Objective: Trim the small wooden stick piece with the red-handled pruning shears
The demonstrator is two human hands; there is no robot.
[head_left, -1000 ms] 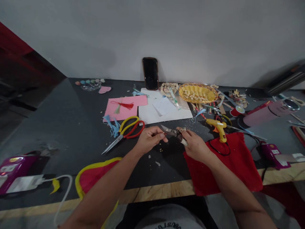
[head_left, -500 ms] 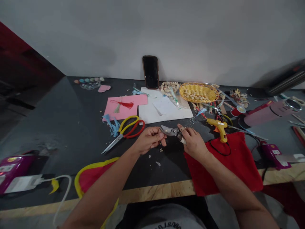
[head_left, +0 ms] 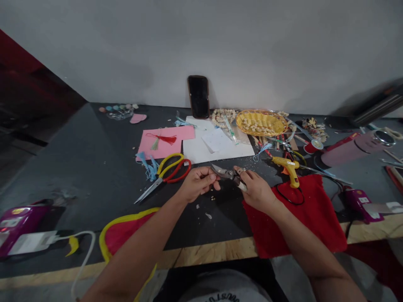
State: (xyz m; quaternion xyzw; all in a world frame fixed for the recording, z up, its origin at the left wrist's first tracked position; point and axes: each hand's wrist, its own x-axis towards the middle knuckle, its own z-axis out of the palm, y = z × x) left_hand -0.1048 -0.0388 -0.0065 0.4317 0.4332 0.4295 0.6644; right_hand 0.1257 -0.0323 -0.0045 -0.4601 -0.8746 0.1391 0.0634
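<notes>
My right hand (head_left: pixel 256 189) is wrapped round the handles of a pair of pruning shears (head_left: pixel 227 172), whose blades point left. Close by the blade tips, my left hand (head_left: pixel 200 183) is closed with thumb and fingertips pinched. Whatever small thing sits in that pinch is too hidden to name. Several pale crumbs (head_left: pixel 213 198) lie on the dark table just below the blades. Left of my left hand rest scissors (head_left: pixel 170 171) with one yellow and one red handle.
Behind my hands are white paper (head_left: pixel 217 144), pink sheets (head_left: pixel 165 141) with tassels, a leaning phone (head_left: pixel 198 97) and a yellow woven basket (head_left: pixel 262 123). To the right are a yellow glue gun (head_left: pixel 290 169), red cloth (head_left: pixel 302 214) and a pink flask (head_left: pixel 355 149).
Both hands stay almost in place. The shears' blades look slightly closer together, and the pale bit seen between them earlier is no longer clear to see.
</notes>
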